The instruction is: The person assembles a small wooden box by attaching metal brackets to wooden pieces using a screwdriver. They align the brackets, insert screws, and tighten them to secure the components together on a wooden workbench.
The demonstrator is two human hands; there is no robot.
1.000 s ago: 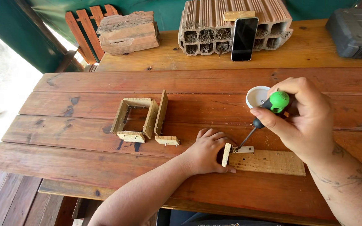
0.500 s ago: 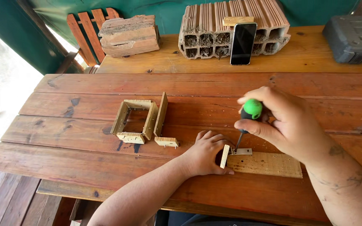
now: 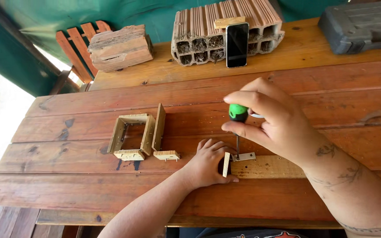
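My right hand (image 3: 274, 123) grips a green-handled screwdriver (image 3: 237, 119), held upright with its tip on a small metal bracket (image 3: 244, 157). The bracket lies on a flat wooden strip (image 3: 270, 167) on the table. My left hand (image 3: 208, 164) presses down beside a small upright wooden piece (image 3: 226, 164) at the strip's left end, fingers around it. A small open wooden frame (image 3: 132, 134) with a loose side panel (image 3: 158, 128) sits to the left of my left hand.
A hollow clay brick (image 3: 208, 31) with a black phone (image 3: 237, 39) leaning on it stands at the back. A weathered wood block (image 3: 120, 47) lies left of it, a grey case (image 3: 362, 24) at the far right. The plank table (image 3: 89, 185) ends at the left.
My right hand has swung the screwdriver from tilted to upright over the bracket, and now hides the white cup. My left hand has stayed put.
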